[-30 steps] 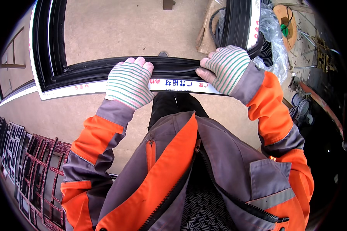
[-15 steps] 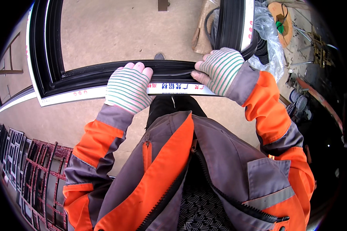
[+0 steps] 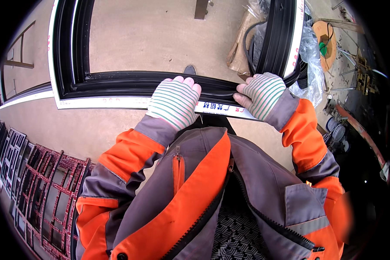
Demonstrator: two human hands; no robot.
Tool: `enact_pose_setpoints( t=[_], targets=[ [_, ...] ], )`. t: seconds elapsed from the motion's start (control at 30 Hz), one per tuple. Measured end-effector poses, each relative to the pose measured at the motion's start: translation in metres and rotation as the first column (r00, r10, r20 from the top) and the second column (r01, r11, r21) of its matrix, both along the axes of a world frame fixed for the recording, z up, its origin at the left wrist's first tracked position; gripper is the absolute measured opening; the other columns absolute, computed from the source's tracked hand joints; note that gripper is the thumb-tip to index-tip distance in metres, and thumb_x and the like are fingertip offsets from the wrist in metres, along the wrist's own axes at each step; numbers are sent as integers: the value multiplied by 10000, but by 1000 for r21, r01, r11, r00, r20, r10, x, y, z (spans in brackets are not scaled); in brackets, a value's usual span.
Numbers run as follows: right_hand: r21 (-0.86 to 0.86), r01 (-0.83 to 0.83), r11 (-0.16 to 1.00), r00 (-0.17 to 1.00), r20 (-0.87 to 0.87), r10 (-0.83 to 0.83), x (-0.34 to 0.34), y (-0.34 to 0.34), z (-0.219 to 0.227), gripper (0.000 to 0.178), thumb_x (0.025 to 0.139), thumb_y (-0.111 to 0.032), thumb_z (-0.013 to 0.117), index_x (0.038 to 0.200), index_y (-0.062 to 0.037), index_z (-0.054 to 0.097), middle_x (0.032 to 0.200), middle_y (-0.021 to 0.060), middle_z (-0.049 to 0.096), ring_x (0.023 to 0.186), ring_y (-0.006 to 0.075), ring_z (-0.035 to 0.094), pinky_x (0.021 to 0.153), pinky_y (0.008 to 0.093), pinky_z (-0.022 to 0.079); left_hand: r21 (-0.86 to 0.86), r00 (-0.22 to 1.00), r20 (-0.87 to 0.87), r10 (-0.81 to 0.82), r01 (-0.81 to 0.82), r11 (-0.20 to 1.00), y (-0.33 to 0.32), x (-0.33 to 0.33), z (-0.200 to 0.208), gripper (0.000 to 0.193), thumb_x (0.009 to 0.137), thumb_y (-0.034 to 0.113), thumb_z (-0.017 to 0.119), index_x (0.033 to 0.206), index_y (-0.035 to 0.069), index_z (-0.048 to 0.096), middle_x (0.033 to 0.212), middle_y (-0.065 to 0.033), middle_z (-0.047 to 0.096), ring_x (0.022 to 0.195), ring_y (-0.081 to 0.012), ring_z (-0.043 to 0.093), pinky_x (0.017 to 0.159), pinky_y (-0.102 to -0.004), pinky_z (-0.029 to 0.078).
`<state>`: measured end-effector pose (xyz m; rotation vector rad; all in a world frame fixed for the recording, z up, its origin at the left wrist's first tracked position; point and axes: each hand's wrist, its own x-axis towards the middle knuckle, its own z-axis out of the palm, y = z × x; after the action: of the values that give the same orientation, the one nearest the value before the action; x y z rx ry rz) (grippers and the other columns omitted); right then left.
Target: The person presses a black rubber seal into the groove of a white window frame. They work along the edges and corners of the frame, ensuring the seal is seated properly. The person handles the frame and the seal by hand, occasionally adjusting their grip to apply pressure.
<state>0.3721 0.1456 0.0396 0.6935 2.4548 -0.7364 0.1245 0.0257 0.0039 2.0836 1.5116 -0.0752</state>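
Observation:
A black metal frame, like a window frame [image 3: 117, 89], with white printed film along its outer edge, lies across in front of me. My left hand [image 3: 173, 104], in a white glove with green stripes and bare fingertips, curls its fingers over the near rail; its thumb is hidden. In a matching glove, my right hand [image 3: 264, 96] grips near the right corner, thumb and forefinger closed on a thin black rubber strip [image 3: 221, 94]. This strip lies along the rail's groove between both hands.
Red and dark lattice frames [image 3: 58, 195] stand at the lower left. Beyond the right corner are brown cardboard [image 3: 243, 43], clear plastic wrap [image 3: 310, 52] and a round orange-brown reel [image 3: 324, 43]. A black hose or cord [image 3: 248, 39] loops beside the right rail.
My left hand has slid right along the near rail, closer to my right hand. The whole view has shifted, so the frame appears farther right. My right hand keeps its grip near the corner.

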Motion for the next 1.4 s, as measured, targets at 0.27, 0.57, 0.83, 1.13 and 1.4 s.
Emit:
enact_pose_setpoints(
  t=[0.27,0.57,0.83,1.13,1.4],
  targets=[
    [-6,-7,1000,1000,2,7,-4,0,1,353,1033,-359,611,1014,-59,794,878,163,743,869,373,712,806,481,541,-48,995,85,-56,60,997,1,18,-6,318,782,247,801,1033,87,688,1012,-90,660,1005,-268,671,874,-415,535],
    [-30,-12,999,997,75,14,-9,2,5,374,1042,-371,593,1064,-52,786,918,184,732,881,395,708,819,494,547,-74,989,144,-46,57,996,4,14,-5,315,807,274,794,1041,86,697,1028,-101,673,1008,-273,672,880,-423,537],
    [-44,-9,999,989,147,16,-12,5,9,392,1060,-390,568,1097,-56,770,977,191,737,933,396,717,854,500,559,-55,997,76,21,-17,998,-2,-1,-2,335,825,341,795,1035,94,708,1015,-104,685,1019,-281,683,890,-430,552],
    [-56,9,998,993,122,-2,-9,6,8,396,1058,-379,573,1130,-45,774,1004,192,743,973,397,714,878,488,563,-14,987,-152,48,-50,999,-17,-101,11,467,724,408,893,1043,108,731,994,-92,683,1006,-295,679,912,-433,552],
    [-77,13,997,994,108,-4,-7,5,14,457,1081,-436,526,1103,-60,784,983,173,758,977,383,724,893,479,569,-24,983,-181,41,-47,999,-14,-74,10,456,719,376,894,1055,110,736,1018,-90,683,1027,-291,673,915,-422,552]
  ],
)
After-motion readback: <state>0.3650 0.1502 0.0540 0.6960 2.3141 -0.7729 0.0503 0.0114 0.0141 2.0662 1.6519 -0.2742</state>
